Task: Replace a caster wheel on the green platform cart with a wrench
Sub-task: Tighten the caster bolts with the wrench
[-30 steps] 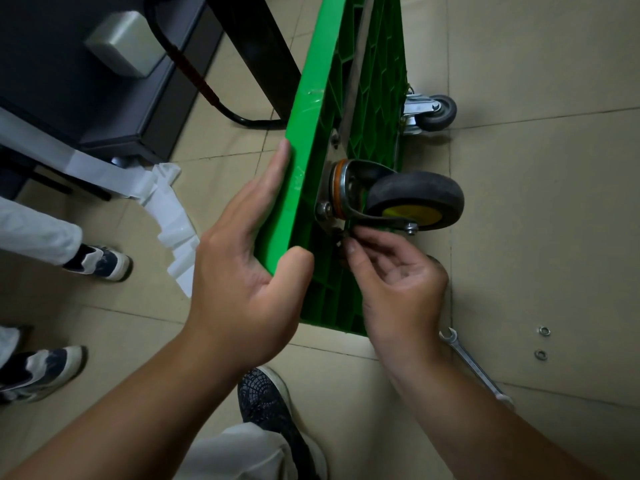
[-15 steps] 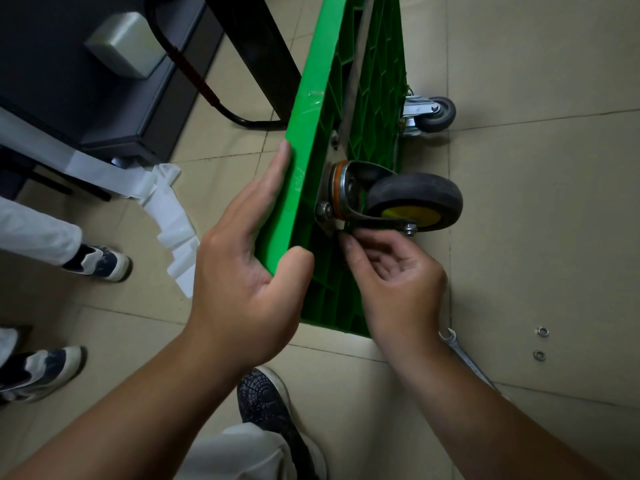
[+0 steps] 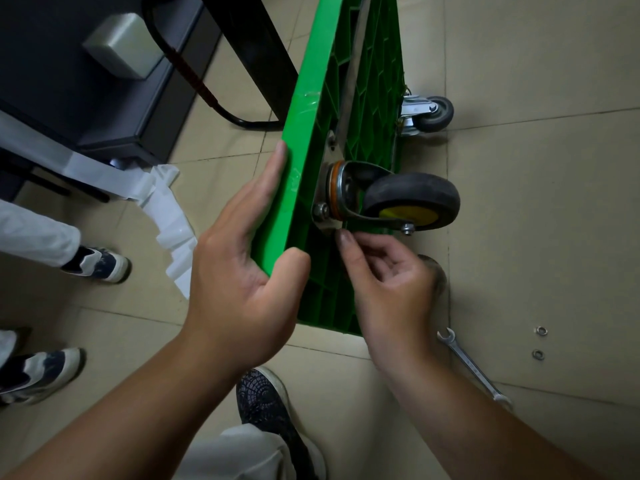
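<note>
The green platform cart (image 3: 367,84) stands tipped on its side, underside facing right. A black caster wheel (image 3: 412,197) with a yellow hub sits on a metal plate (image 3: 322,213) bolted to the underside. My left hand (image 3: 239,271) grips the cart's near edge, fingers flat on the deck face and thumb hooked round the rim. My right hand (image 3: 391,282) pinches at the plate's lower corner with thumb and forefinger; the small fastener there is hidden by my fingertips. The wrench (image 3: 471,365) lies on the floor to the right of my right forearm, in neither hand.
Two small washers or nuts (image 3: 541,330) lie on the tiles right of the wrench. A smaller grey caster (image 3: 433,114) sticks out further up the cart. A dark cabinet (image 3: 69,81) and the black cart handle (image 3: 194,74) stand left. Another person's shoes (image 3: 97,265) are at left.
My right fingertips have crept slightly up against the plate's corner and the forearm has shifted, uncovering more of the wrench. The left hand and the cart have stayed put.
</note>
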